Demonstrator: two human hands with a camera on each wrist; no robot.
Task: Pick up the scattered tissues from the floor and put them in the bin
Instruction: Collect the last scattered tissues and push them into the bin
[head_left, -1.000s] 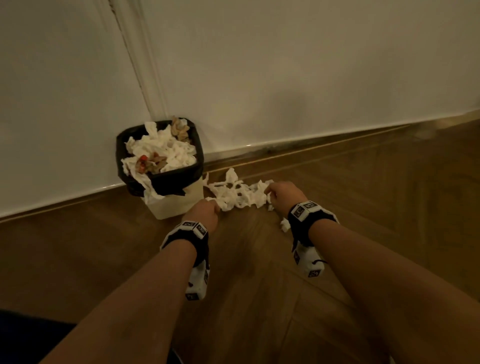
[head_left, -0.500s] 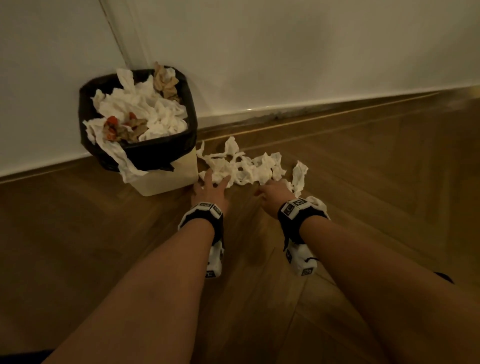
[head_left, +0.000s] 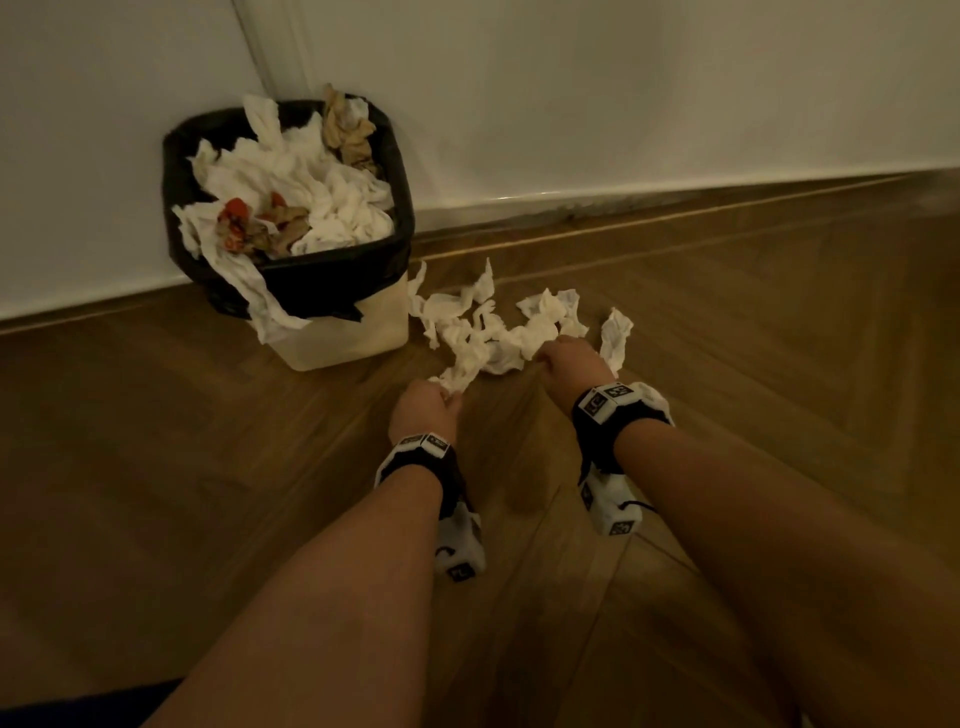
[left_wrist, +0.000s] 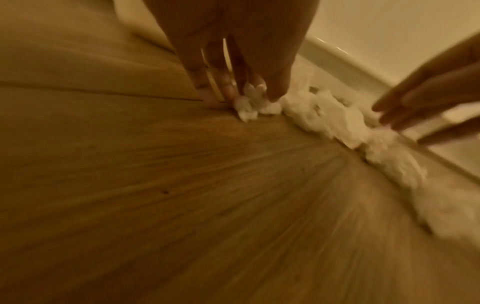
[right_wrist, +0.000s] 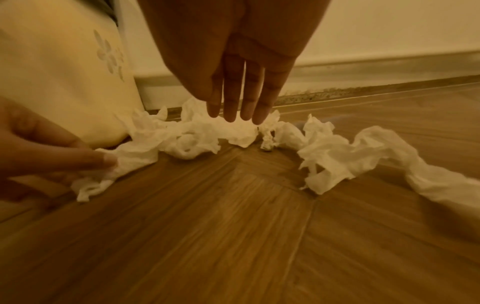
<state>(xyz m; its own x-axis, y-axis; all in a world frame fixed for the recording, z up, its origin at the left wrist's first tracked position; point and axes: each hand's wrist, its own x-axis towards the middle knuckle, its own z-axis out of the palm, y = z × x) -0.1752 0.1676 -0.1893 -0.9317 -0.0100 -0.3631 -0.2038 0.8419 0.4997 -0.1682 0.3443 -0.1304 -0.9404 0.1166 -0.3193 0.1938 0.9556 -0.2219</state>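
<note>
Several crumpled white tissues (head_left: 498, 338) lie in a string on the wooden floor, just right of the bin (head_left: 358, 332). The bin is cream with a black liner and is heaped with tissues and brown paper. My left hand (head_left: 431, 397) pinches the near left end of a tissue (left_wrist: 249, 109) between thumb and fingers (left_wrist: 278, 90), low against the floor. My right hand (head_left: 561, 358) hovers over the middle of the pile, and its straight fingers (right_wrist: 239, 115) hold nothing. One longer tissue (right_wrist: 389, 156) trails off to the right.
A white wall and skirting board (head_left: 675, 192) run right behind the bin and the tissues. One tissue (head_left: 260, 306) hangs over the bin's front rim. Wooden floor (head_left: 779, 364) stretches to the right and towards me.
My left hand lay flat at the pile's edge; now its fingers have closed on a tissue end and drawn back slightly. The right hand stays at the pile. The head view has shifted left.
</note>
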